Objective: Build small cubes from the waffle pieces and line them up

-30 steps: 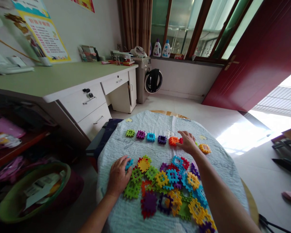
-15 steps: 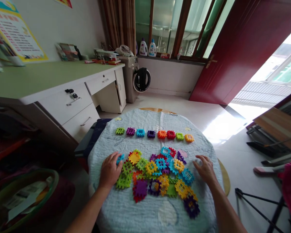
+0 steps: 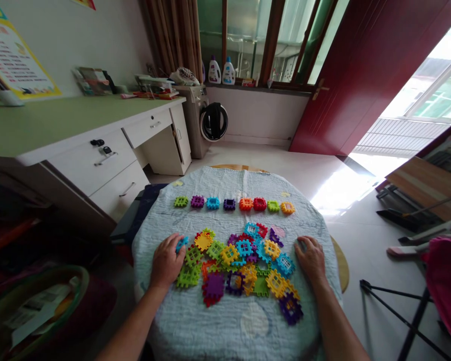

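Observation:
A round table under a pale blue cloth [image 3: 218, 331] holds a heap of coloured plastic interlocking tiles [image 3: 240, 265]. Beyond the heap, a straight row of several small tiles [image 3: 233, 204] runs left to right in green, purple, blue, orange, red and yellow. My left hand [image 3: 166, 261] lies flat at the heap's left edge, fingers over a blue tile [image 3: 181, 243]. At the right edge of the heap my right hand [image 3: 310, 256] rests on the cloth, fingers spread, holding nothing, next to a blue tile [image 3: 285, 264].
A green-topped desk with white drawers [image 3: 108, 160] stands at the left, a small washing machine [image 3: 206, 120] beyond it. A green basket [image 3: 41, 311] sits low on the left. A red door [image 3: 364, 75] is open at the right, with tripod legs [image 3: 394, 311] on the floor.
My right hand left the far row and came back to the right edge of the heap. The row gained a red, a green and a yellow tile in line. My left hand stayed put.

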`<state>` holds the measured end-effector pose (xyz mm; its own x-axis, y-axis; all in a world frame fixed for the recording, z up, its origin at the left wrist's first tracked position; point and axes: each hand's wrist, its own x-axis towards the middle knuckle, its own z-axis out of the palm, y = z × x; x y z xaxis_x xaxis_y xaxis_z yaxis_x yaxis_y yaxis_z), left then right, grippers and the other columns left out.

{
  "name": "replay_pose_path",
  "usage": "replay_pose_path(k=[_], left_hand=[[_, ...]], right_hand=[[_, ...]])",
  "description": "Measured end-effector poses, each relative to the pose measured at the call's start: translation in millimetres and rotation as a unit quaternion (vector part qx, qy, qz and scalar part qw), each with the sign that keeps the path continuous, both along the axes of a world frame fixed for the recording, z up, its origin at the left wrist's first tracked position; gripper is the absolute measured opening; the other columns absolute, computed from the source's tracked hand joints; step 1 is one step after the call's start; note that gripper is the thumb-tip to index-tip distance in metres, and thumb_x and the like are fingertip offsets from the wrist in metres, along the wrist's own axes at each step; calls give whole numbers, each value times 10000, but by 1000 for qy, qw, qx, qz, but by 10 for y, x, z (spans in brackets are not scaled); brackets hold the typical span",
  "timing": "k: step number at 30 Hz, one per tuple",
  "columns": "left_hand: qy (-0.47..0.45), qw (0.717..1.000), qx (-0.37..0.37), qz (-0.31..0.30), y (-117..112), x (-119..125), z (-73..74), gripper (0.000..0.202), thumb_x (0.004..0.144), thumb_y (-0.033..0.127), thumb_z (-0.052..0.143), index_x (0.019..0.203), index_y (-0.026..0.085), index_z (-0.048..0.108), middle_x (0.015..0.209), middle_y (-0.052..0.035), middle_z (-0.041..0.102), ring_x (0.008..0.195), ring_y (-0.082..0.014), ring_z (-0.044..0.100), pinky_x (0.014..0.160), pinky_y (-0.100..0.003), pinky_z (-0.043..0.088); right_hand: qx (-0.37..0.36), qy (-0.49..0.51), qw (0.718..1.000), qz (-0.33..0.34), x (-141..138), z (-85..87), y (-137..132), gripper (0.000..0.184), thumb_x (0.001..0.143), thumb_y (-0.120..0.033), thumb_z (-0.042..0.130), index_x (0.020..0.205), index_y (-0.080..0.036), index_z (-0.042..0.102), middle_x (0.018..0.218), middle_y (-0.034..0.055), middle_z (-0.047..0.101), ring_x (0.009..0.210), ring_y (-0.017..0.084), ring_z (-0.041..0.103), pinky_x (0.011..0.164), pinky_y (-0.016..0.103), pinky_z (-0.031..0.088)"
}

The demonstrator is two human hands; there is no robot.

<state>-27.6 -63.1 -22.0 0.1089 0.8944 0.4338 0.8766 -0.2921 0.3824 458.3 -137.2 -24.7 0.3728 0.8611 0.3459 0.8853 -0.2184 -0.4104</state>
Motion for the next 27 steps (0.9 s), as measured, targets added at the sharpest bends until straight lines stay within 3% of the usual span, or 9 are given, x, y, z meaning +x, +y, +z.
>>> replay_pose_path(k=[17,22,25,27], left_hand=[[3,1000,3,2,-7,5,2,319,880,331,461,1106,182,629,1211,-137,652,1151,-293,596,1029,-475,465],[1,1000,3,3,-7,8,3,320,879,340,453,1102,190,628,1209,-135,654,1151,-295,597,1028,-478,465],[0,1000,2,3,-6,11,4,324,880,343,449,1099,187,629,1206,-138,655,1149,-296,597,1025,-480,466],[0,1000,1,4,-5,13,4,327,882,341,446,1100,180,629,1210,-142,653,1149,-299,596,1023,-484,466]], right_hand=[[10,13,1000,-6,-14,4,-6,310,833,-396,477,983,-204,668,1097,119,671,1051,276,565,978,431,405],[-11,106,994,0,-86,174,-6,367,799,-469,510,992,-214,690,1091,106,676,1026,282,587,936,444,438],[-41,166,983,69,-259,350,-7,428,802,-511,536,1097,-237,682,1161,82,660,1054,274,592,926,431,455],[-60,147,980,121,-412,448,1,436,784,-491,578,1145,-264,670,1233,65,638,1148,283,552,989,449,421]])
